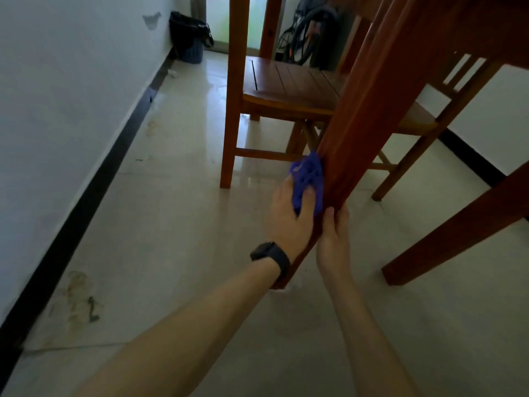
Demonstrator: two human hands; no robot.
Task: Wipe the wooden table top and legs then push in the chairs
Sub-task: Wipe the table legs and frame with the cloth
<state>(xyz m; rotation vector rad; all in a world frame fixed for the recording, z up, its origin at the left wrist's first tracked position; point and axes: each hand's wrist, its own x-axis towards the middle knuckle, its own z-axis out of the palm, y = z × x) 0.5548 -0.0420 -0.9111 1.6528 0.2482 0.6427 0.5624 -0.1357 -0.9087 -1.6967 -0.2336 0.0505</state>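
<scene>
Pale glossy floor tiles [171, 224] fill most of the view, marked with greenish stains [81, 296] near the black skirting [86, 202] that runs along the foot of the white wall [57, 96] on the left. Overhead at the upper right hangs the underside of the wooden table [481, 30]. Its near table leg [366, 118] slants down through the middle of the view to the floor, and a second leg [458, 230] stands well apart to the right.

Behind the near leg stands a wooden chair [286, 81], its slatted seat partly hidden by the leg and its front legs just beyond the hands. Another chair [423, 118] sits under the table on the far side. A dark lined bin [189, 38] stands against the wall at the back left, and a tangle of dark cables [309, 30] lies behind the first chair.

Low on the near leg, the left hand [289, 213] presses a bunched blue cloth [307, 173] against the wood, fingers curled into it. The right hand [333, 236] wraps the same leg just below the cloth, thumb on the near face and fingers out of sight behind. A black watch [270, 255] sits on the left wrist.
</scene>
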